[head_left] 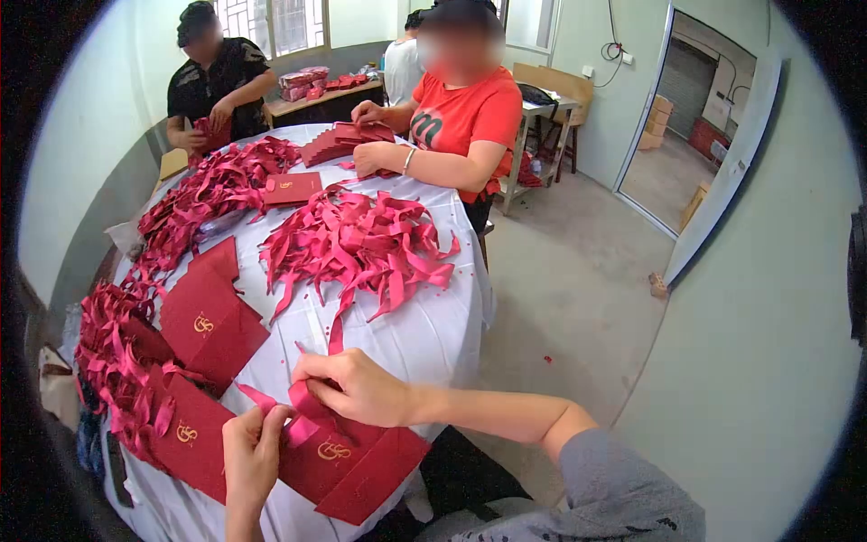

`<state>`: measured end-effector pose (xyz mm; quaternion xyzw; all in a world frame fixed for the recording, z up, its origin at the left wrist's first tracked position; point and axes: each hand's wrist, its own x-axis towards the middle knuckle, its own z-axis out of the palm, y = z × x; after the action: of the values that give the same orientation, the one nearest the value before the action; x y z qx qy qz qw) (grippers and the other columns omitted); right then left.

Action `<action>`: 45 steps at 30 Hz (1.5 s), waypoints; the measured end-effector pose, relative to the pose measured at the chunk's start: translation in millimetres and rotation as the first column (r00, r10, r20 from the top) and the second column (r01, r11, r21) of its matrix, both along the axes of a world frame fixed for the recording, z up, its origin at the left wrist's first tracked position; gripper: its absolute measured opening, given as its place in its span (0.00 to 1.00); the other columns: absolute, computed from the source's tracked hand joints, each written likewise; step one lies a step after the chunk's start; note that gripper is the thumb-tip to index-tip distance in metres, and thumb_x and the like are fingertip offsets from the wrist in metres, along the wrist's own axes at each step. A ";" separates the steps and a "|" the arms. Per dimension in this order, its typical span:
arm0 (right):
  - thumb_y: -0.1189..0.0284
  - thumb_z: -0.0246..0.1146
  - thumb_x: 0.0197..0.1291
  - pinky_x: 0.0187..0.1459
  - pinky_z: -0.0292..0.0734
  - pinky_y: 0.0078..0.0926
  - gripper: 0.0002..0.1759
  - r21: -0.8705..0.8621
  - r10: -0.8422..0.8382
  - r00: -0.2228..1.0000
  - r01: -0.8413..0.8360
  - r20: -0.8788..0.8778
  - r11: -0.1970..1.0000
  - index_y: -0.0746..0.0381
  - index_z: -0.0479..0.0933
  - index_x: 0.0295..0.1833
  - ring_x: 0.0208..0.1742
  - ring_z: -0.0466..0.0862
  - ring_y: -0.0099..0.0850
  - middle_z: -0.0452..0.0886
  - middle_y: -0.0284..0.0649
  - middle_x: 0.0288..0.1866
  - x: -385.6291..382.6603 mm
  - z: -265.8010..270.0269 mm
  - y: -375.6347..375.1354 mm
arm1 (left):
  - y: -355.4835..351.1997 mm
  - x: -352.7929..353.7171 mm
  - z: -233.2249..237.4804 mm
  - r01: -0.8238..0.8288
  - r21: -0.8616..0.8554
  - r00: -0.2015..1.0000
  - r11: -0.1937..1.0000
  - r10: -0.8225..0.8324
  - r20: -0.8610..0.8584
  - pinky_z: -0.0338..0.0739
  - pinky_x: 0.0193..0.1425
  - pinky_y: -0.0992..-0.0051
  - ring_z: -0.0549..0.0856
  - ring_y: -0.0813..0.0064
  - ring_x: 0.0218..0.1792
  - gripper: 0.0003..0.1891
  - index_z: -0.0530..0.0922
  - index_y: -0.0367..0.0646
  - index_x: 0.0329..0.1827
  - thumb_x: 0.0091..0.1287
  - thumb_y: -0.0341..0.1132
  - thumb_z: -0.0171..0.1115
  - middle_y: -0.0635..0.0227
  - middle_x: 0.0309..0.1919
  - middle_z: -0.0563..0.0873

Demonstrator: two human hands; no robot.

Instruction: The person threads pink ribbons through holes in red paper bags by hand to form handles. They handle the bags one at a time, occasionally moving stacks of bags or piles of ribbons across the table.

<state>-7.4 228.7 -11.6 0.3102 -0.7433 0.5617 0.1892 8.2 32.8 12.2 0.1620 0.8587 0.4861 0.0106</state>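
Note:
My left hand (256, 447) is closed, thumb against fingers, on a pink ribbon (302, 417) at the table's near edge. Just right of it, my right hand (354, 387) pinches another part of the same ribbon, which forms a loop between the hands. Beneath them lies a dark red envelope (361, 465) with a gold emblem, its right end reaching past the table edge. More red envelopes (212, 325) with gold emblems lie up and to the left. A large heap of loose pink ribbons (361, 244) rests beyond my hands.
Tangled ribbons (117, 361) run along the table's left side. Across the white-covered table (415, 339), a person in a red shirt (461, 117) handles red envelopes (348, 140); a person in black (221, 86) stands at the far left. An open door (736, 172) is at the right.

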 end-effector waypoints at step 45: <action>0.82 0.55 0.57 0.42 0.78 0.32 0.10 0.088 -0.144 0.948 0.123 0.285 0.988 0.68 0.72 0.46 0.41 0.85 0.41 0.81 0.50 0.37 16.1 -44.3 -1.2 | 8.1 9.3 -52.4 -0.081 -0.145 0.979 0.986 0.051 -0.198 0.63 0.19 0.69 0.72 0.71 0.12 0.09 0.83 0.35 0.32 0.67 0.30 0.57 0.52 0.15 0.76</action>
<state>8.7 227.5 -55.9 0.1798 -0.8013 0.5609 0.1049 17.5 40.9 -40.2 0.1787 0.8952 0.4010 -0.0767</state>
